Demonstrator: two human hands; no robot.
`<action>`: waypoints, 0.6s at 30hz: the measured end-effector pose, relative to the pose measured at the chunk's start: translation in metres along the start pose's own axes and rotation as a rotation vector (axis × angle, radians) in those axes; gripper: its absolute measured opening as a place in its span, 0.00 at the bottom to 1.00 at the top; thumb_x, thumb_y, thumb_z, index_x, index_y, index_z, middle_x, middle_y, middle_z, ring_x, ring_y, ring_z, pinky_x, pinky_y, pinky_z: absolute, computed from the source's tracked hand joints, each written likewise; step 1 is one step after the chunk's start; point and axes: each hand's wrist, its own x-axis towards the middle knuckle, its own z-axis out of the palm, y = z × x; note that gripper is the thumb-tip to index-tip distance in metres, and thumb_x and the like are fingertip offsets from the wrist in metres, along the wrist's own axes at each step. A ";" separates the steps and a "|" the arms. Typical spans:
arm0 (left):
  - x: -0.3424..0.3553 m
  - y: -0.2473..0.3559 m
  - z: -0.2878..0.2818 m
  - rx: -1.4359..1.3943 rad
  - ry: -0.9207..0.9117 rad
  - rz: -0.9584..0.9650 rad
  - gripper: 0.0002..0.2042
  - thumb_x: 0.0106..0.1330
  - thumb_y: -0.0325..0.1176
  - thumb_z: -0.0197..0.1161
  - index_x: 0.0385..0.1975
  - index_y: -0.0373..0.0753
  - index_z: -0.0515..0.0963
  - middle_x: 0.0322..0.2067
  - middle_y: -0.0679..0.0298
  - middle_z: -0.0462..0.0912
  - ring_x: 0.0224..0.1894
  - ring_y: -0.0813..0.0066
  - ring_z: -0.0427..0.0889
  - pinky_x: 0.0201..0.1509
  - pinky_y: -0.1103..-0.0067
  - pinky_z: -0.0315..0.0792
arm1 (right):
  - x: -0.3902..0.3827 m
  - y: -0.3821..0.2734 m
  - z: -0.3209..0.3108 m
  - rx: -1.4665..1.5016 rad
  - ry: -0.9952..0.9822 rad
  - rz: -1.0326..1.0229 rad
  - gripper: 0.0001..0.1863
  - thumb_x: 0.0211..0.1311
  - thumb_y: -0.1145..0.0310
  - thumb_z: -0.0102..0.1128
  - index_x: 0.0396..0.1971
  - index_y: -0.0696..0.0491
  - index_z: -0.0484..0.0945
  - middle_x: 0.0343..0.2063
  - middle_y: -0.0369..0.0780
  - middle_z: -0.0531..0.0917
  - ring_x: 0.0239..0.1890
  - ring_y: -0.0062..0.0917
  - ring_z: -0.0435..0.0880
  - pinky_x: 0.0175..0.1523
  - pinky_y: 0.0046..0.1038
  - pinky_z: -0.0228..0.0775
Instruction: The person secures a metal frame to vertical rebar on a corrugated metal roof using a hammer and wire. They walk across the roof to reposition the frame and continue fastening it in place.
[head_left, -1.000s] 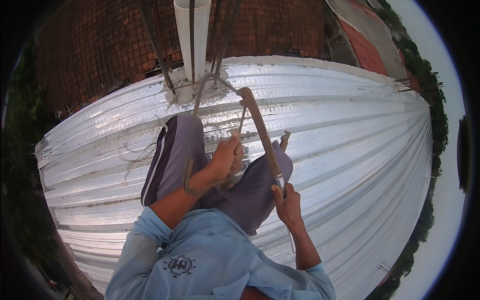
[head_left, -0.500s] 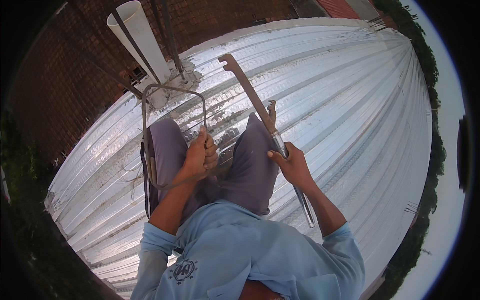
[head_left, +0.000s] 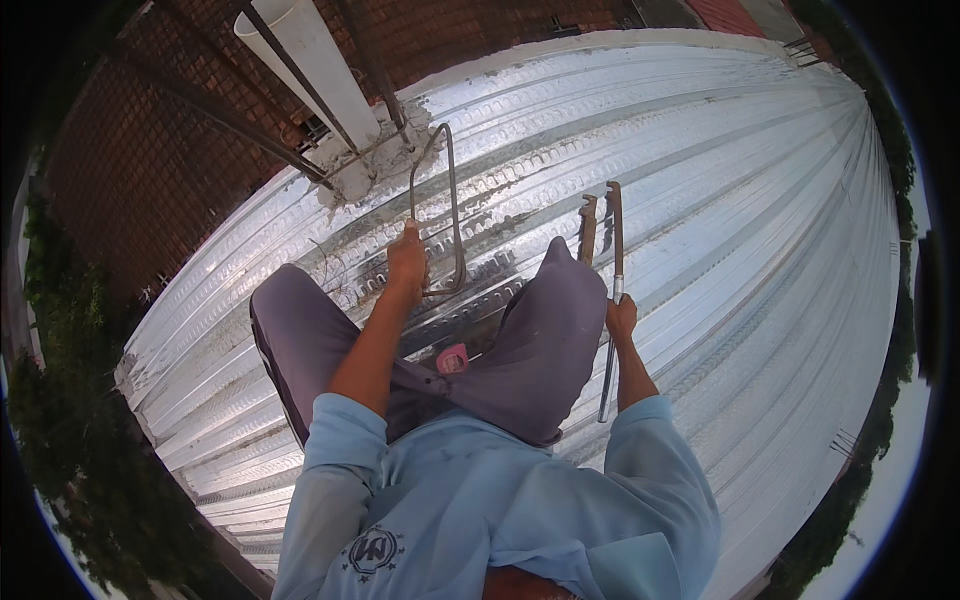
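My left hand (head_left: 405,258) is closed on a bent steel rod (head_left: 454,190), shaped in a rectangular loop and raised ahead of my knees. My right hand (head_left: 621,314) grips a long bar (head_left: 616,232) with a rusty hooked head and a silver tubular handle, at the right of my right knee. A shorter rusty notched tool (head_left: 589,226) is just left of the bar's head, partly hidden by that knee. A small pink object (head_left: 450,359), too indistinct to name, sits between my legs.
I sit on ribbed metal roofing (head_left: 750,280). Ahead to the left, a white pipe (head_left: 335,85) and upright rusty steel bars (head_left: 235,125) rise from rough concrete (head_left: 355,180) at the roof edge. Tiled roofing (head_left: 150,170) lies beyond; trees (head_left: 70,450) border the sides.
The rod loop has moved right and forward with my left hand. The hooked bar has swung right, its head now beside the shorter tool. The pink object has come into view between my legs.
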 end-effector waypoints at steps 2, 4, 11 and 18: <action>0.033 -0.033 0.002 0.101 0.195 -0.020 0.31 0.74 0.61 0.51 0.23 0.35 0.76 0.19 0.60 0.76 0.15 0.64 0.72 0.19 0.63 0.65 | 0.001 -0.007 0.004 -0.032 0.006 -0.001 0.23 0.52 0.56 0.69 0.37 0.61 0.78 0.35 0.56 0.85 0.42 0.54 0.85 0.49 0.49 0.75; 0.068 -0.087 -0.002 0.257 0.497 0.158 0.32 0.74 0.60 0.50 0.30 0.30 0.80 0.26 0.51 0.82 0.24 0.51 0.79 0.30 0.57 0.71 | 0.002 -0.016 0.007 -0.111 0.001 -0.045 0.23 0.54 0.55 0.66 0.38 0.61 0.78 0.36 0.57 0.85 0.43 0.55 0.85 0.49 0.49 0.75; 0.111 -0.130 -0.025 0.471 0.292 0.024 0.28 0.72 0.53 0.53 0.33 0.27 0.84 0.38 0.39 0.85 0.42 0.44 0.85 0.52 0.57 0.74 | 0.006 -0.006 0.012 -0.158 -0.083 -0.002 0.21 0.56 0.57 0.60 0.41 0.61 0.76 0.40 0.58 0.84 0.47 0.56 0.84 0.54 0.50 0.74; 0.038 -0.072 -0.032 0.383 0.339 -0.104 0.18 0.71 0.42 0.57 0.41 0.31 0.83 0.36 0.56 0.85 0.26 0.67 0.80 0.30 0.70 0.72 | -0.024 -0.009 -0.058 -0.195 -0.269 0.035 0.32 0.57 0.58 0.61 0.59 0.62 0.75 0.51 0.58 0.82 0.56 0.50 0.82 0.60 0.44 0.74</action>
